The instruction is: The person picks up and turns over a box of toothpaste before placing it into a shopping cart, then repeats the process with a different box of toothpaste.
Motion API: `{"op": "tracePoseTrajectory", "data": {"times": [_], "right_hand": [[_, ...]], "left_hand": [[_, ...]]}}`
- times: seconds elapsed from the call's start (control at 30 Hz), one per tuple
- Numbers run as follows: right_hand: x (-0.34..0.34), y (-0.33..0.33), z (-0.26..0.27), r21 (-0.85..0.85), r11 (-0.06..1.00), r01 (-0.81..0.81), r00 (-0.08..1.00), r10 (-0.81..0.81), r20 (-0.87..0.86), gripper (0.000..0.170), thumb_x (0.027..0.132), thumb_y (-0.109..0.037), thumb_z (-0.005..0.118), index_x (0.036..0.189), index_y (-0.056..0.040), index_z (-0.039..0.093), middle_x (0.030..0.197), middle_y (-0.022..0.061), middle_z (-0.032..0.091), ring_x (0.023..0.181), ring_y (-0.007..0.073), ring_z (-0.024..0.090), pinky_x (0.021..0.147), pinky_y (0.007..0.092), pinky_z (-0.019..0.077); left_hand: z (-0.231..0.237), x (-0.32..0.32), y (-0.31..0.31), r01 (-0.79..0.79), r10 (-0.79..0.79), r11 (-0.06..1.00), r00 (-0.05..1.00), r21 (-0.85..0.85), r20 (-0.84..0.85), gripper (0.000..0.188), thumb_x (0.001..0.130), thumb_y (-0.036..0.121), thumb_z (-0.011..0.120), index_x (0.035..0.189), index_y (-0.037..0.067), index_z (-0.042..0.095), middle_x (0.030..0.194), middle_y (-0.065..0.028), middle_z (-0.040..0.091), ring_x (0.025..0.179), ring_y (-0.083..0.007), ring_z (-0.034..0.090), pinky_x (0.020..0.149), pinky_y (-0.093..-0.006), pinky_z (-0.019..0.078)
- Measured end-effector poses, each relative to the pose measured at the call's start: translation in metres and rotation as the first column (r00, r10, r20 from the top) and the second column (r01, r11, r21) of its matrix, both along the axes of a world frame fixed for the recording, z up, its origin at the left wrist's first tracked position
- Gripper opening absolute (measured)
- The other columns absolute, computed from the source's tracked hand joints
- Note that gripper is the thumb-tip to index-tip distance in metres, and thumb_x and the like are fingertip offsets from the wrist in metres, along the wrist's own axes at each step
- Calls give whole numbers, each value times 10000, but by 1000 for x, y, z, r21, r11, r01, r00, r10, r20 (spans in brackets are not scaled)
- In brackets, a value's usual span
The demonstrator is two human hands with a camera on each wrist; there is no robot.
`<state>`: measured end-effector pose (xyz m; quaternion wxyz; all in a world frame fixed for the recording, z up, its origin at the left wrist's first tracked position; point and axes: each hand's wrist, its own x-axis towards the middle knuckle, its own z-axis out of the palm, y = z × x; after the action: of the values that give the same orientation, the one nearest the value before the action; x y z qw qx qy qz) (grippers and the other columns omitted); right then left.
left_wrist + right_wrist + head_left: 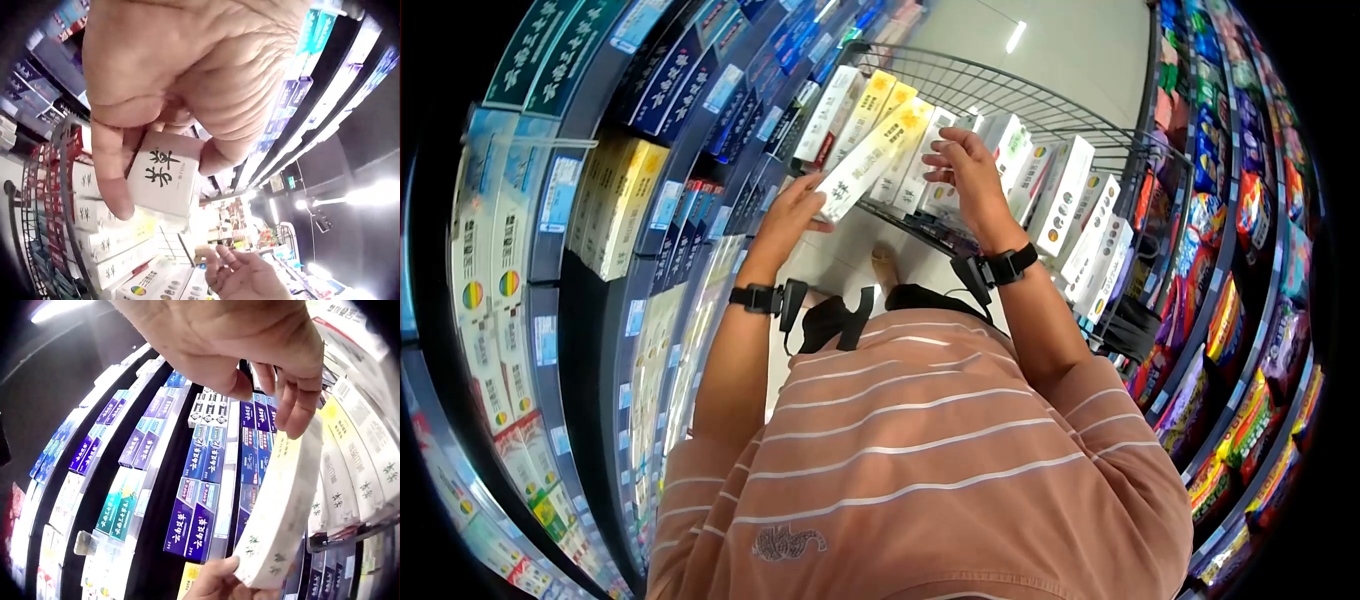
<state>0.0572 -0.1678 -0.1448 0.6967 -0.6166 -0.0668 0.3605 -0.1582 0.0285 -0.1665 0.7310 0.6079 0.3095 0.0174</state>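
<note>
My left hand (788,222) grips the near end of a long white and yellow toothpaste box (872,160), holding it slantwise over the cart's edge. In the left wrist view the thumb and fingers straddle the end of this box (165,172), which bears green characters. My right hand (978,185) hovers over the cart with its fingers loosely bent and nothing between them. The right wrist view shows its fingertips overlapping the yellow far end of the box (281,506). Similar white and yellow boxes (870,105) stand in a row beneath.
A black wire cart (1040,95) ahead carries several upright boxes, with white ones (1065,195) on its right side. Shelves of toothpaste boxes (615,205) line the left. Bright packaged goods (1230,320) fill the shelves on the right.
</note>
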Motion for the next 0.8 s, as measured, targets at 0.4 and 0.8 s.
{"op": "tracePoseTrajectory", "data": {"times": [0.4,0.8], "right_hand": [[-30,79,14,317,832,-456,859,505,-89,443,1017,-357,577,1287,-6,566,1197,106,632,1026,201,660,865,357,565],[-66,117,31,226,761,-609,759,641,-115,329,1008,-323,610,1148,-28,572,958,78,688,822,157,695,727,275,562]], "left_hand": [[74,-124,-8,-346,342,938,936,28,83,481,962,191,491,1384,-36,543,1158,-141,664,906,-203,661,769,-334,568],[70,-163,-20,-782,757,624,603,-2,252,450,1047,332,546,1370,20,516,1180,-95,652,980,-162,646,734,-304,556]]}}
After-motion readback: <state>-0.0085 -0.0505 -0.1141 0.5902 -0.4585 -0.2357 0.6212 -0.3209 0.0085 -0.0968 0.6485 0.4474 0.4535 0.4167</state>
